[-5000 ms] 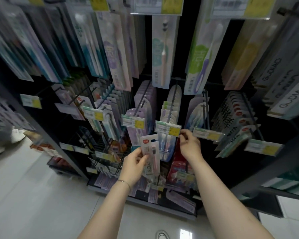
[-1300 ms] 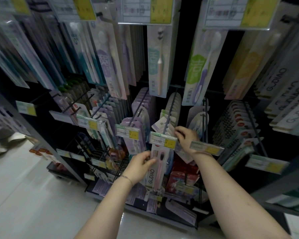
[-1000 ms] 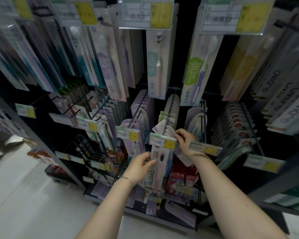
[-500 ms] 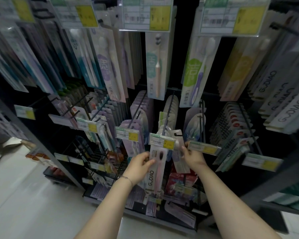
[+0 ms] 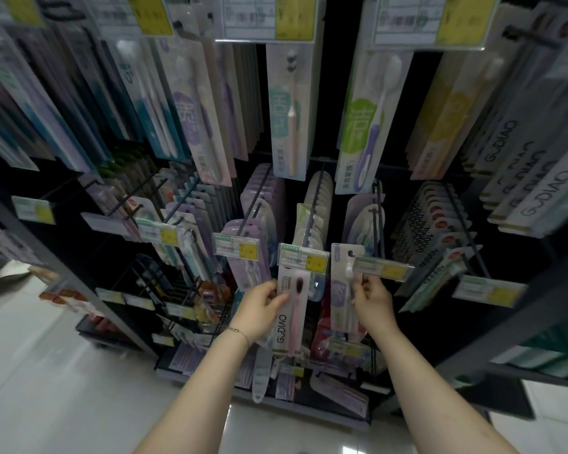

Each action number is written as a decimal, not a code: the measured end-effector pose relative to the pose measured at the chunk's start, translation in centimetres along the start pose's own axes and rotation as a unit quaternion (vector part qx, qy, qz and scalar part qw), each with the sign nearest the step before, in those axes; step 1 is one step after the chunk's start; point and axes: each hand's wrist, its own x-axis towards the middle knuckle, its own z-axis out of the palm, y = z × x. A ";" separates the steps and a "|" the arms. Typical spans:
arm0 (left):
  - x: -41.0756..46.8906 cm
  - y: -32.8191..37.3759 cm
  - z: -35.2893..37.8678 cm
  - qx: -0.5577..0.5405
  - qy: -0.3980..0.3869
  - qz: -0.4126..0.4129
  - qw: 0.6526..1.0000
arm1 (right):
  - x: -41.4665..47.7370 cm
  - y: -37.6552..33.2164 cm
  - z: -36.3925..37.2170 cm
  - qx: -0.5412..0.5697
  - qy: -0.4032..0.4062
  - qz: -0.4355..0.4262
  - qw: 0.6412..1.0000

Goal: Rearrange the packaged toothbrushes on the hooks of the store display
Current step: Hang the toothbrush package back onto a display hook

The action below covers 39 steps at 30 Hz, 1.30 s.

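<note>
Both hands loaded — one pack each.
Left hand (image 5: 262, 306) pinches GODIAO toothbrush pack (image 5: 292, 314); right hand (image 5: 373, 301) pinches lilac toothbrush pack (image 5: 343, 290) — align hang-hole squarely before threading.

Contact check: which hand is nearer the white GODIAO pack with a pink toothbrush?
Left: left hand grips the pack at its left edge; right hand is apart, rightward.

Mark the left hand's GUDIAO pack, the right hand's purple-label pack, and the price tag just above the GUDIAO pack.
GUDIAO pack (image 5: 295, 316), head view, pink brush handle.
purple-label pack (image 5: 339, 295), head view, purple label.
price tag (image 5: 316, 263), head view, its yellow patch.
</note>
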 end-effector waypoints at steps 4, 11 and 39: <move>-0.5 -0.2 -0.4 -0.001 0.008 -0.005 1.000 | -1.2 -0.4 -0.2 0.016 0.011 -0.012 1.000; -2.1 -1.4 -1.0 0.023 0.011 -0.037 0.999 | -3.6 -0.2 0.2 -0.029 0.010 -0.022 0.999; -8.9 -0.8 -5.5 -0.009 0.094 -0.044 0.995 | -10.8 -2.0 4.1 -0.089 -0.096 -0.136 0.982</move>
